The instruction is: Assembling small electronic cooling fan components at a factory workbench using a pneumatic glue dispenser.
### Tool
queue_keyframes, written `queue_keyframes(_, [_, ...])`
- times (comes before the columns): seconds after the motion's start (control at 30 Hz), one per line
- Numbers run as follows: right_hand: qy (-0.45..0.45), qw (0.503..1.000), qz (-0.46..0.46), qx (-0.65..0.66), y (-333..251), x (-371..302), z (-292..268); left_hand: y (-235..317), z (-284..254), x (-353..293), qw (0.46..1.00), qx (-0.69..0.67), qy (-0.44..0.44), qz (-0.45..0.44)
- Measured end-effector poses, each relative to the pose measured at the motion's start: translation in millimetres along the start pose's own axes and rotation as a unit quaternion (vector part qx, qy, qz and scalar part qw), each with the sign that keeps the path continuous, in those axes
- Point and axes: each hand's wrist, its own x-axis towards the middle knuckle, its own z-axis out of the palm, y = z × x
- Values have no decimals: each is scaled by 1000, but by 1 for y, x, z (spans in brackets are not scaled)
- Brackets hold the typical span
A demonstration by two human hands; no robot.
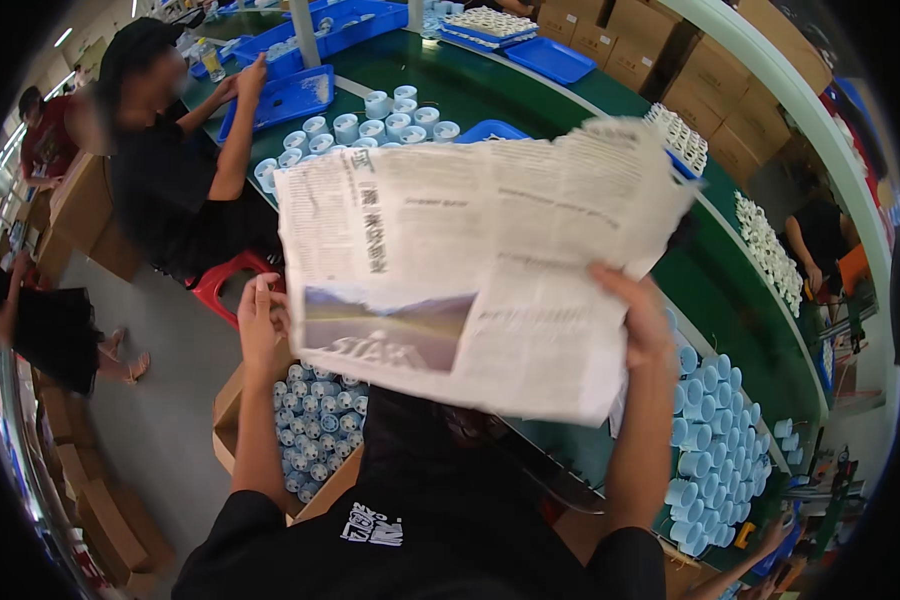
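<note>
- A newspaper sheet [490, 240], its outline uneven, is held up in front of the person, above the near edge of the green bench [745, 300]; a landscape photo [390, 325] fills its lower left part.
- The right hand [648, 318] pinches the newspaper sheet at its right side, with the thumb on the printed face and the other fingers out of sight behind.
- The left hand [260, 322] is just beside the sheet's left edge, fingers loosely bent; I cannot tell whether it touches or grips the paper.
- Below the left hand, beside the bench's near edge, an open cardboard box [228, 405] holds many blue-and-white round parts [320, 425].
- To the right of the right forearm, light blue cups [710, 450] lie closely packed on the bench.
- Beyond the sheet's upper left corner, more blue cups [372, 128] stand in rows, near a blue tray [295, 98].
- White parts [767, 245] are heaped along the bench's far edge.
- A co-worker in black [170, 170] sits at the left on a red stool [215, 295].
</note>
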Motion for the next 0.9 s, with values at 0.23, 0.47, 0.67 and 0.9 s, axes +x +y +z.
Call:
queue_keyframes(0.23, [-25,984,-145,101,-110,102,-6,-58,62,-47,995,-70,39,-62])
queue_keyframes(0.47, [78,938,-286,181,-180,249,-21,-59,122,-55,996,-52,-58,40])
queue_keyframes(0.67, [72,975,-169,123,-172,302,-15,-55,130,-59,993,0,-77,90])
queue_keyframes(0.9, [-105,865,-169,-461,-196,179,68,11,161,0,962,53,-112,242])
